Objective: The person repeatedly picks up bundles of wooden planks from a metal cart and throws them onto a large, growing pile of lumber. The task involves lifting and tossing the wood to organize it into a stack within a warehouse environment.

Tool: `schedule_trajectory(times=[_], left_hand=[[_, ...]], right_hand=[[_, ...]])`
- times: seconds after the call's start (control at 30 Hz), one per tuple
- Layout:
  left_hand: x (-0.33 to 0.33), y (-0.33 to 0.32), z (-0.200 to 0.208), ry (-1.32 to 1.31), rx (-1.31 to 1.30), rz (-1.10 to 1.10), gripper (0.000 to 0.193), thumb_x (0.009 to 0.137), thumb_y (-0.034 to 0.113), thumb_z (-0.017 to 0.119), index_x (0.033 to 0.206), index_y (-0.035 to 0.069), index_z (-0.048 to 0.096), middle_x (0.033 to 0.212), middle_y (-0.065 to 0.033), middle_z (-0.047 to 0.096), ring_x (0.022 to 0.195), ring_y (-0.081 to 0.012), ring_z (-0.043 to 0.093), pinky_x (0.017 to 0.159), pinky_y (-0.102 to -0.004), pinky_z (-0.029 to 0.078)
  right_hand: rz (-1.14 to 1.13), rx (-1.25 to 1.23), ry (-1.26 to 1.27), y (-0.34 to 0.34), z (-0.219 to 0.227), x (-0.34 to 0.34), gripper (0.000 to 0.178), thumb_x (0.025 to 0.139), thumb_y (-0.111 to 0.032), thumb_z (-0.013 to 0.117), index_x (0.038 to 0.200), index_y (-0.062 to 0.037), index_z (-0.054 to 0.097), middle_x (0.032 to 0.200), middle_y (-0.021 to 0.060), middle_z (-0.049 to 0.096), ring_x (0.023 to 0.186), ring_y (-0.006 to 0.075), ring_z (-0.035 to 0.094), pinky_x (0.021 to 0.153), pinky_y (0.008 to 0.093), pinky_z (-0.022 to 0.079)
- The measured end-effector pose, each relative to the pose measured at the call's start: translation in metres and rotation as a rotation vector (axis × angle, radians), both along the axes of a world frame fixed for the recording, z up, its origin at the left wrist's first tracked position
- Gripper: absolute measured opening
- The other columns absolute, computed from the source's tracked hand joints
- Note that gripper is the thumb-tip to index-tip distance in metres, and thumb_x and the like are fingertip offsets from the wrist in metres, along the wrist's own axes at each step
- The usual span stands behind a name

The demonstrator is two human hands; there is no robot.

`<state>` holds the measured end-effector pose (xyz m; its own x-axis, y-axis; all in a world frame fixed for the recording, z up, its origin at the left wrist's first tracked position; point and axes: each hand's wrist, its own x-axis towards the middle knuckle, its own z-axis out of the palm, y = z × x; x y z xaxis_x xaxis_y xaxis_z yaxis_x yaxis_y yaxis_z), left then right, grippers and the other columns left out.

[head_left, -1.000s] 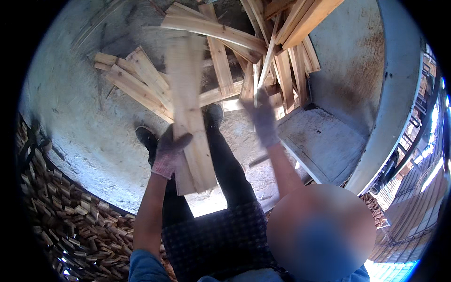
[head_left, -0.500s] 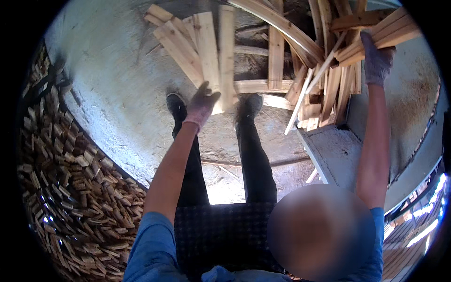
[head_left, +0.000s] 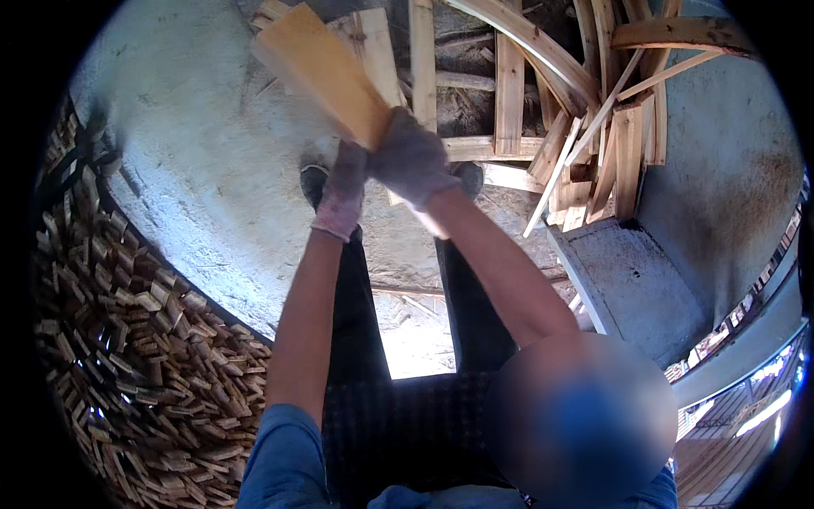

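In front of me, a wooden board (head_left: pixel 326 76) slants up and to the left, a little smeared by motion. My right hand (head_left: pixel 409 157), in a pale work glove, is closed round its near end. Beside it, my gloved left hand (head_left: pixel 343 187) is closed at the same end, its fingertips partly hidden. Whether the board is a single piece or several stacked together, I cannot tell. Just beyond my hands lie other boards: a pale one (head_left: pixel 373 42) partly covered by the held board, and a long narrow one (head_left: pixel 422 64) to its right.
A jumbled heap of boards and strips (head_left: pixel 602 110) lies at the far right, beside a grey metal ledge (head_left: pixel 636 276). Many short wood pieces (head_left: pixel 153 365) are piled at the left. My shoes stand on the dusty floor (head_left: pixel 195 170) below my hands.
My right hand has swung from the heap at the far right to the middle, bringing the wood it held. My left hand, earlier over the floor boards with fingers apart, has closed at the board's near end.
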<state>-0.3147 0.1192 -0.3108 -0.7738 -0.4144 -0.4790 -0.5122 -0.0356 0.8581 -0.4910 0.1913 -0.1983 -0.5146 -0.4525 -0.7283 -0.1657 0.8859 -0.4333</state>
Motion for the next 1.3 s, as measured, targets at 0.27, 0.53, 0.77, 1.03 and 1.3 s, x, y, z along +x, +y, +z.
schedule_trajectory(times=[0.27, 0.53, 0.77, 1.03, 1.3], left_hand=[[-0.043, -0.022, -0.012, -0.366, 0.291, 0.455, 0.087, 0.091, 0.054, 0.060, 0.153, 0.003, 0.026, 0.150, -0.0119, 0.040, 0.133, -0.0246, 0.042, 0.110, -0.0345, 0.031], [-0.011, -0.032, -0.061, -0.202, 0.206, 0.383, 0.073, 0.090, 0.040, 0.068, 0.144, 0.000, 0.040, 0.136, -0.0136, 0.053, 0.123, -0.0232, 0.050, 0.103, -0.0331, 0.039], [0.011, -0.042, -0.088, -0.248, 0.262, 0.440, 0.060, 0.095, 0.038, 0.063, 0.144, 0.008, 0.044, 0.132, -0.0087, 0.054, 0.114, -0.0198, 0.057, 0.091, -0.0350, 0.049], [0.048, -0.033, -0.098, -0.156, 0.261, 0.603, 0.058, 0.097, 0.040, 0.059, 0.145, 0.012, 0.044, 0.134, -0.0053, 0.054, 0.111, -0.0170, 0.056, 0.092, -0.0356, 0.046], [0.060, -0.048, -0.095, -0.370, 0.294, 0.584, 0.076, 0.094, 0.063, 0.052, 0.148, 0.010, 0.040, 0.140, -0.0089, 0.048, 0.125, -0.0229, 0.046, 0.107, -0.0411, 0.033]], right_hand=[[0.069, -0.068, 0.122, 0.052, -0.064, -0.071, 0.095, 0.073, -0.046, 0.074, 0.148, -0.0031, 0.035, 0.141, 0.0225, 0.051, 0.131, 0.0344, 0.049, 0.110, 0.0384, 0.039], [0.424, 0.394, 0.677, 0.157, -0.139, -0.246, 0.116, 0.068, -0.055, 0.079, 0.153, -0.0026, 0.020, 0.146, 0.0261, 0.042, 0.134, 0.0394, 0.043, 0.110, 0.0449, 0.039], [0.333, 0.409, 0.599, 0.153, -0.181, -0.282, 0.076, 0.077, -0.043, 0.072, 0.137, -0.0035, 0.047, 0.122, 0.0265, 0.063, 0.115, 0.0395, 0.060, 0.095, 0.0435, 0.049], [0.239, 0.155, 0.131, 0.130, -0.154, -0.223, 0.058, 0.078, -0.040, 0.071, 0.121, -0.0028, 0.058, 0.098, 0.0198, 0.067, 0.090, 0.0303, 0.067, 0.084, 0.0392, 0.052], [0.244, -0.073, 0.335, 0.042, -0.110, -0.038, 0.086, 0.078, -0.056, 0.073, 0.133, 0.0038, 0.047, 0.118, 0.0276, 0.064, 0.110, 0.0366, 0.064, 0.096, 0.0402, 0.049]])
